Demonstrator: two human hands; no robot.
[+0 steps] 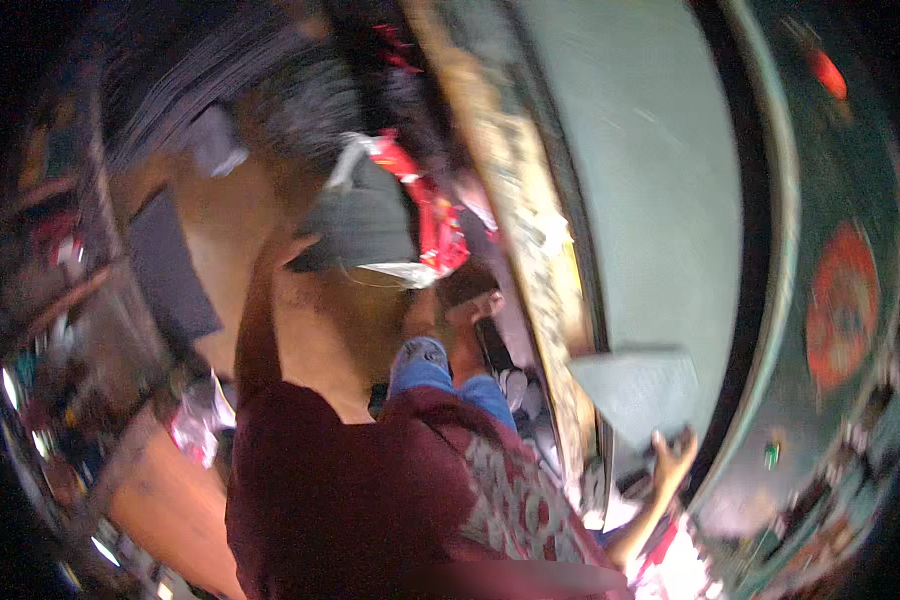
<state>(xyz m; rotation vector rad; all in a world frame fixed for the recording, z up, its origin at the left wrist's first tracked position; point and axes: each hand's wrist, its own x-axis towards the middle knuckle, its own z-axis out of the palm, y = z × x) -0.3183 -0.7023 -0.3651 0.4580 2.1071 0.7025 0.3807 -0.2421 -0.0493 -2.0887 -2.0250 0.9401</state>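
Observation:
On the left, my left hand [298,247] reaches out with its fingers closed on the left corner of a dark grey folded cloth [360,220]. A red and white plastic wrapping [435,225] runs along the cloth's right side. Off to the right, my right hand [675,458] grips the lower edge of a pale grey flat piece [642,390], its thumb on the near face. That piece lies over the grey-green table surface [660,180]. Motion smears the picture, so finger detail is poor.
The table's worn wooden edge [515,190] runs between the cloth and the tabletop. Dark flat sheets [173,260] lie on the brown floor [310,350]. Cluttered shelving [70,250] stands at the far left. A dark green panel with a red round mark [842,305] is at right.

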